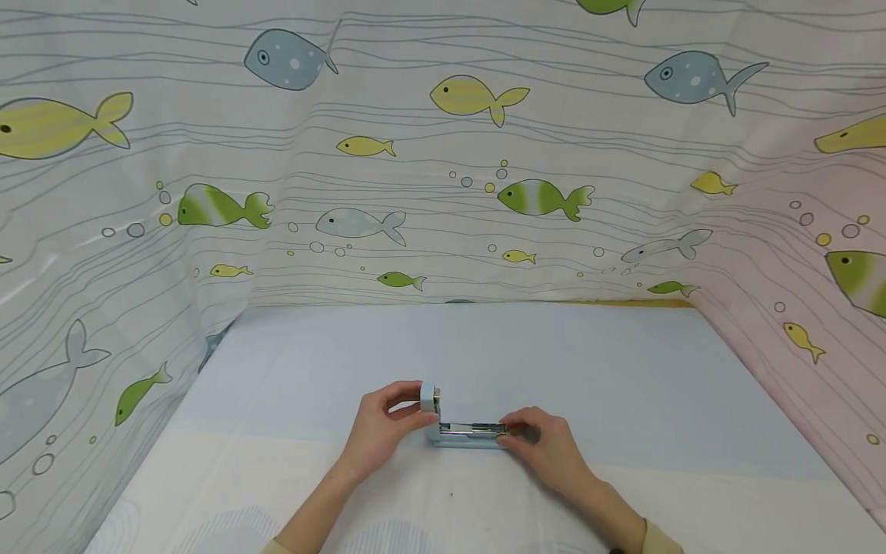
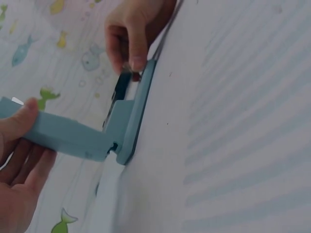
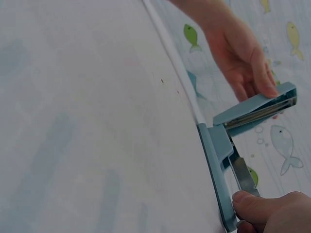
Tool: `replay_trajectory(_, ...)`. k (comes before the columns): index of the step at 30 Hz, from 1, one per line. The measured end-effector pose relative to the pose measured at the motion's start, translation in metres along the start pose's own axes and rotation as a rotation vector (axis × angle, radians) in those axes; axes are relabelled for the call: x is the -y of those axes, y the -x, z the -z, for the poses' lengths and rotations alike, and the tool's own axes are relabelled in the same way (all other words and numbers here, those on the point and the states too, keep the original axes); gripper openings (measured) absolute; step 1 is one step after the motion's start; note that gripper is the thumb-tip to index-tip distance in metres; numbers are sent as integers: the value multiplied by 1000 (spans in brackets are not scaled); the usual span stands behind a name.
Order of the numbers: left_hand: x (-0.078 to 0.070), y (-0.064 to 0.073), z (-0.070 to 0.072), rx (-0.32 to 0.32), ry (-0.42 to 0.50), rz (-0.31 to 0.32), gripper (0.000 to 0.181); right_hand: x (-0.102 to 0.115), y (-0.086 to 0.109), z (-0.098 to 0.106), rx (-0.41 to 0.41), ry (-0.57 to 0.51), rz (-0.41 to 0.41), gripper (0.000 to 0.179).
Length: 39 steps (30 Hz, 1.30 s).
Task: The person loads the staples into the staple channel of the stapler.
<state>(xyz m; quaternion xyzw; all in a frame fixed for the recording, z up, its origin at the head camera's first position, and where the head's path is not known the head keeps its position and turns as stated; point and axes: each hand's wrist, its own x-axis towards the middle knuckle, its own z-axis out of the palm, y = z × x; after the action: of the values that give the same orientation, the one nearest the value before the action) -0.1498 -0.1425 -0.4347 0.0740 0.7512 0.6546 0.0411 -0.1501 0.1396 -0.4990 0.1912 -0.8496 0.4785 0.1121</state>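
Note:
A light blue stapler (image 1: pixel 467 442) stands on the table with its top arm (image 2: pixel 68 135) swung upright, so the metal staple channel (image 3: pixel 244 174) on the base lies exposed. My left hand (image 1: pixel 379 431) holds the raised arm near its upper end, thumb on one side and fingers on the other. At the far end of the base, my right hand (image 1: pixel 547 442) pinches the front of the channel between thumb and fingers. In the left wrist view a small reddish-brown bit (image 2: pixel 136 76) shows just below the right fingertips. The right fingers partly hide the channel's front end.
The table (image 1: pixel 623 385) has a pale blue band at the back and a white patterned part in front. A fish-print curtain (image 1: pixel 443 177) surrounds it at the back and both sides. A tiny dark speck (image 1: pixel 451 494) lies in front of the stapler.

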Motion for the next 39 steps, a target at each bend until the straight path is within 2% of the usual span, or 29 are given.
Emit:
replay_trajectory(23, -6, -6, -8, 25, -74, -57, 42, 1, 0, 0, -1, -11, 1, 26)
replay_trajectory(32, -5, -9, -9, 60, -105, -120, 41, 1, 1, 0, 1, -11, 4, 26)
replay_trajectory(39, -5, -11, -13, 77, -162, -143, 40, 1, 0, -1, -4, -2, 29, 26)
